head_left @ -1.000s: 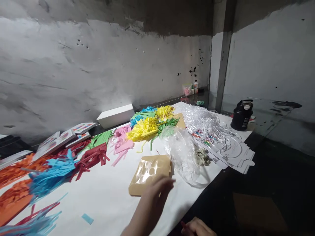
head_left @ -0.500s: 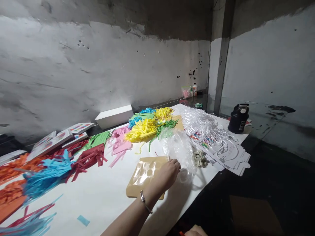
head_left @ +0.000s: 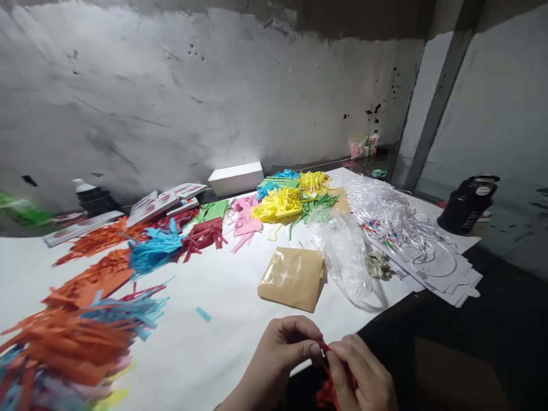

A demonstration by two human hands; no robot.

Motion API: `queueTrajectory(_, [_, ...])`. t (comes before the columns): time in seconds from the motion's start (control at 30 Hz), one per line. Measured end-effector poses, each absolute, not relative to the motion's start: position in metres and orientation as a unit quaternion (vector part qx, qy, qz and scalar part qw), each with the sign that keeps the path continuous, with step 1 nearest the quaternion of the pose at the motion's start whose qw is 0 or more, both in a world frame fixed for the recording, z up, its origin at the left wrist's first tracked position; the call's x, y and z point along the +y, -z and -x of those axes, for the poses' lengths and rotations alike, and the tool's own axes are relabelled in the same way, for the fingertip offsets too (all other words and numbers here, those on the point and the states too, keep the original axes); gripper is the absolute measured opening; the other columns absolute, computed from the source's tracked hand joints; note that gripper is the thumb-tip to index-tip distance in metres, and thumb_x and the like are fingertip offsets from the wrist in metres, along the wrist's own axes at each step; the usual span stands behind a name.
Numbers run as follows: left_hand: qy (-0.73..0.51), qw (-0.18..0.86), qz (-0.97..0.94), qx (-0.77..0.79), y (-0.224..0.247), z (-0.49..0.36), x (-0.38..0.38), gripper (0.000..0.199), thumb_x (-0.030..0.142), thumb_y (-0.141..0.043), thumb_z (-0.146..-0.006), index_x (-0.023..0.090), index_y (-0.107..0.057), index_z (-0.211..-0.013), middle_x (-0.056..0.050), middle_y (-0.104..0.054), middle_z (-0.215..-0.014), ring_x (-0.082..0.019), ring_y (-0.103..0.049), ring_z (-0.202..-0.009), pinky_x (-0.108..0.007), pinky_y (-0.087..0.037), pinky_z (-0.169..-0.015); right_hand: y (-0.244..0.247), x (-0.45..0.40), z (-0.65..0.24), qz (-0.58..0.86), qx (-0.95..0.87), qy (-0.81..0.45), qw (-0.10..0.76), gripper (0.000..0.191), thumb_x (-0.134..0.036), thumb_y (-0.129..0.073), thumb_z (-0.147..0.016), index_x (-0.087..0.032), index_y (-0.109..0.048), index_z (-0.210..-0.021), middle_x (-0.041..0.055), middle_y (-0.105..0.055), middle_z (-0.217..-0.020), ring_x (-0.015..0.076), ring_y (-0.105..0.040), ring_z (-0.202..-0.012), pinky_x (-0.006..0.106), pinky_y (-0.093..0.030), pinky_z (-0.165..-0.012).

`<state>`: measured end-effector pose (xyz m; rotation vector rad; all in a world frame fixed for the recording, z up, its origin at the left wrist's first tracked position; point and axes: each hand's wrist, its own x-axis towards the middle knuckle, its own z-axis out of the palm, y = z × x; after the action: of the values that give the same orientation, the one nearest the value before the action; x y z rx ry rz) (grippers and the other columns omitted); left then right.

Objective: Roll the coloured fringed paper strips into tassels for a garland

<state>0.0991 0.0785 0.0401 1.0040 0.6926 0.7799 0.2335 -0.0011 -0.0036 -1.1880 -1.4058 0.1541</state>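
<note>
Low in the view, my left hand [head_left: 282,351] and my right hand [head_left: 362,371] meet with fingertips pinched together. Between them is the twisted top of a red-orange paper tassel [head_left: 326,394], whose strips hang down partly behind my right fingers. Just beyond my hands lies a tan paper sheet [head_left: 302,291] carrying clear round stickers. A crumpled clear plastic bag [head_left: 342,251] rests to its right.
Fringed paper bundles line the left side: orange [head_left: 85,348], blue [head_left: 154,248], dark red [head_left: 205,234], and yellow [head_left: 278,205] further back. White string [head_left: 377,200] is heaped at right, near a black bottle [head_left: 468,202]. A white box [head_left: 237,178] stands by the wall.
My left hand has come back from beside the sticker sheet and plastic bag to join my right hand at the red-orange tassel. The view has swung left.
</note>
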Motion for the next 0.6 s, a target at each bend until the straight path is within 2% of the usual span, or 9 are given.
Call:
queueTrajectory(0.13, [-0.39, 0.674, -0.532, 0.331, -0.045, -0.072, 0.065, 0.009, 0.019, -0.087, -0.068, 0.017, -0.078, -0.069, -0.002, -0.071, -0.067, -0.013, -0.065, -0.061, -0.02, -0.051, -0.059, -0.004, 0.002, -0.222, 0.471, -0.683, -0.016, 0.559, 0.017, -0.007, -0.05, -0.094, -0.02, -0.058, -0.086, 0.0003, -0.057, -0.066, 0.0139, -0.055, -0.06, 0.023, -0.045, -0.057])
queueTrajectory(0.2, [-0.406, 0.583, -0.627, 0.32, -0.049, -0.059, 0.059, 0.005, 0.013, -0.081, -0.074, 0.018, -0.079, -0.072, -0.003, -0.073, -0.07, -0.013, -0.066, -0.065, -0.02, -0.052, -0.063, -0.009, 0.002, -0.219, 0.459, -0.711, 0.005, 0.533, 0.018, -0.006, -0.05, -0.092, -0.021, -0.056, -0.083, -0.0004, -0.056, -0.063, 0.014, -0.053, -0.059, 0.024, -0.043, -0.057])
queueTrajectory(0.27, [-0.416, 0.482, -0.714, 0.29, -0.051, -0.048, 0.054, 0.01, 0.009, -0.075, -0.079, 0.019, -0.078, -0.079, -0.004, -0.075, -0.072, -0.014, -0.068, -0.068, -0.019, -0.053, -0.066, -0.016, 0.002, -0.216, 0.454, -0.735, 0.008, 0.504, 0.019, -0.005, -0.049, -0.091, -0.021, -0.055, -0.08, -0.001, -0.056, -0.062, 0.0142, -0.053, -0.058, 0.026, -0.043, -0.058])
queueTrajectory(0.33, [-0.42, 0.423, -0.759, 0.262, -0.052, -0.038, 0.05, 0.013, 0.007, -0.071, -0.083, 0.019, -0.077, -0.084, -0.005, -0.075, -0.074, -0.014, -0.069, -0.069, -0.019, -0.053, -0.067, -0.022, 0.0, -0.211, 0.44, -0.755, -0.014, 0.486, 0.02, -0.005, -0.048, -0.091, -0.021, -0.055, -0.079, -0.0012, -0.057, -0.063, 0.014, -0.054, -0.059, 0.025, -0.043, -0.059])
queueTrajectory(0.5, [-0.411, 0.415, -0.764, 0.276, -0.052, -0.016, 0.042, 0.008, 0.012, -0.07, -0.086, 0.018, -0.074, -0.084, -0.006, -0.075, -0.075, -0.014, -0.068, -0.068, -0.019, -0.052, -0.065, -0.02, -0.006, -0.198, 0.43, -0.776, -0.12, 0.446, 0.02, -0.015, -0.044, -0.1, -0.022, -0.058, -0.088, -0.0001, -0.062, -0.074, 0.0153, -0.059, -0.07, 0.026, -0.047, -0.067])
queueTrajectory(0.6, [-0.38, 0.443, -0.737, 0.342, -0.054, -0.004, 0.039, 0.006, 0.014, -0.075, -0.08, 0.017, -0.074, -0.075, -0.004, -0.074, -0.07, -0.014, -0.065, -0.066, -0.019, -0.049, -0.063, -0.015, -0.008, -0.19, 0.424, -0.784, -0.153, 0.427, 0.023, -0.021, -0.04, -0.104, -0.023, -0.059, -0.091, 0.0008, -0.063, -0.077, 0.016, -0.06, -0.074, 0.027, -0.048, -0.071])
